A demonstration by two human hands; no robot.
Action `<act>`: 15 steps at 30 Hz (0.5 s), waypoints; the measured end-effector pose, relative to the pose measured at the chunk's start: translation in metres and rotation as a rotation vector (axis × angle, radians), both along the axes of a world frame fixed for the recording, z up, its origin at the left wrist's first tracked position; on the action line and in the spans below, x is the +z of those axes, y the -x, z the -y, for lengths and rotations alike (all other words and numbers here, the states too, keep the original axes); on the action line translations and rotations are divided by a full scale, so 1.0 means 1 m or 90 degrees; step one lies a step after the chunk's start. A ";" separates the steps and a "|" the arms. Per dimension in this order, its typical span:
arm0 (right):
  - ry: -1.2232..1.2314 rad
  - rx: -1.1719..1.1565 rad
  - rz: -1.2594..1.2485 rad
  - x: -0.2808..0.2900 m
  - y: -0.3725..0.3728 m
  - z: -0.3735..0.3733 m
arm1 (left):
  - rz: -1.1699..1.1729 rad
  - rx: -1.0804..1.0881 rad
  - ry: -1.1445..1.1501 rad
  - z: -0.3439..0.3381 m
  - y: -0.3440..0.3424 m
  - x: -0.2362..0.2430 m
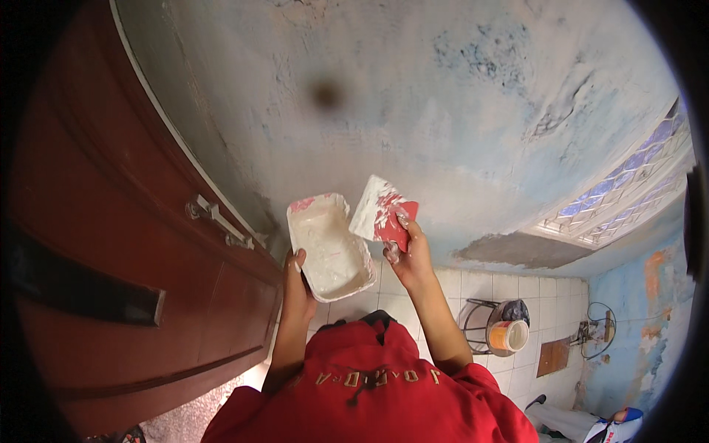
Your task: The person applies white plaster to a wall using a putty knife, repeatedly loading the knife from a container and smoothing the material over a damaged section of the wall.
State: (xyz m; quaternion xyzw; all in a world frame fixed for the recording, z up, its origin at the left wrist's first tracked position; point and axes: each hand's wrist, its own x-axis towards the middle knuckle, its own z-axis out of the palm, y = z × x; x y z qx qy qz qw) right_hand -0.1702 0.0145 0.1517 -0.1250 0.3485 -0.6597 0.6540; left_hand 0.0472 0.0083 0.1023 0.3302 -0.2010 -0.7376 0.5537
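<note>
A rectangular tub (pixel 330 247), its inside coated with white filler paste and its rim partly pink-red, rests in my left hand (pixel 297 284). The thumb lies over the tub's near left side; the other fingers are hidden beneath it. In my right hand (pixel 411 255) is a red plastic scraper (pixel 386 215), gripped at its near right part. White paste covers the scraper's far left edge and streaks its face. It is held just right of the tub's rim. Smears of paste show on my right fingers. Ahead stands the patchy blue-white wall (pixel 413 118).
On the left is a brown-red door (pixel 125 221) with a metal handle (pixel 214 218). A stool (pixel 478 325) with a paint bucket (pixel 508 336) and a dark bag stands on the white tile floor at right. A barred window (pixel 628 184) and a cable (pixel 602 332) are farther right.
</note>
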 end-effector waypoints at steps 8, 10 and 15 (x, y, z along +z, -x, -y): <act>0.157 -0.281 -0.496 -0.024 0.012 -0.051 | -0.005 -0.034 -0.018 -0.027 0.038 0.027; 0.172 -0.288 -0.546 -0.042 0.009 -0.060 | -0.019 -0.045 -0.019 -0.037 0.049 0.033; 0.218 -0.255 -0.688 -0.063 0.036 -0.081 | 0.029 -0.039 -0.026 -0.061 0.082 0.041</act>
